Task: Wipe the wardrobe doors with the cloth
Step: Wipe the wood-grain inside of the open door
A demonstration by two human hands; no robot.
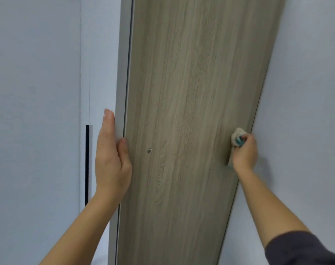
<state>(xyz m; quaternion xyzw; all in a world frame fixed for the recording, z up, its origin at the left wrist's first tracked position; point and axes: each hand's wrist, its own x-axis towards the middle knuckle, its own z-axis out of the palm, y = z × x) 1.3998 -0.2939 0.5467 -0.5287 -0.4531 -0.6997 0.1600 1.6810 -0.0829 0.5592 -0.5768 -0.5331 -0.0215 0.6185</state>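
An opened wardrobe door [183, 115] fills the middle of the view, showing its wood-grain inner face with a small metal screw [149, 150]. My left hand [111, 155] grips the door's white left edge, fingers flat on the outer side and thumb on the wood face. My right hand [245, 153] holds a bunched beige and teal cloth [237, 137] pressed against the wood face near the door's right edge.
To the left is another white wardrobe door [38, 111] with a long black vertical handle [87, 165]. A plain white wall [306, 111] stands right of the open door, close behind my right hand.
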